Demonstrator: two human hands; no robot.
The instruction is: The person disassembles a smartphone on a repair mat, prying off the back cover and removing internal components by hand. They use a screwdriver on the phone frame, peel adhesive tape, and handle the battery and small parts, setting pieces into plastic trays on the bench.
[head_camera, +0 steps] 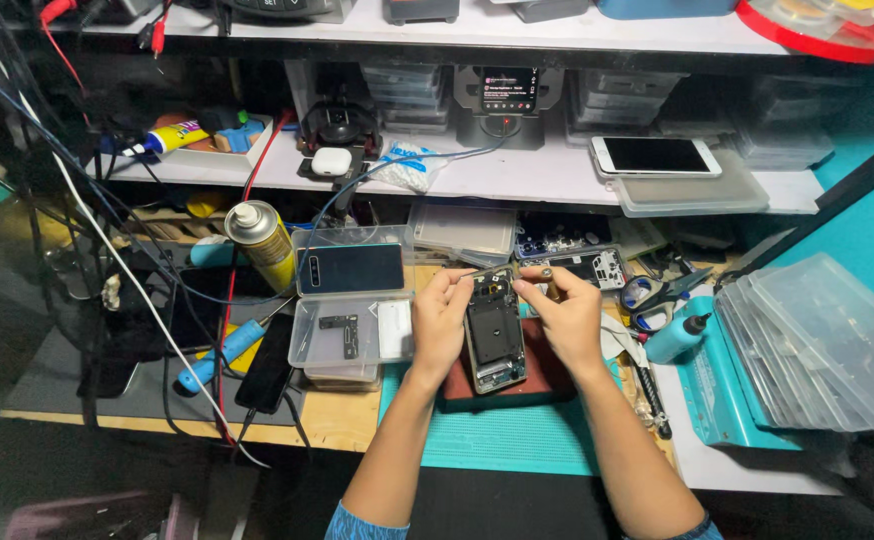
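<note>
An opened phone body point(495, 335) with its back off lies on a dark red pad point(542, 385) over a teal mat point(502, 440). My left hand point(442, 318) pinches thin tweezers at the phone's top edge. My right hand point(564, 315) rests against the phone's right side, fingertips at its upper corner, with a small brown-handled tool point(549, 280) sticking up between the fingers.
An open clear plastic box point(352, 300) to the left holds a phone panel and small parts. A yellow spray can point(262, 240), blue screwdriver point(222, 352) and cables lie further left. Scissors point(657, 292), a blue bottle point(679, 338) and stacked clear lids point(827, 345) sit right. Shelves behind carry a white phone point(655, 155).
</note>
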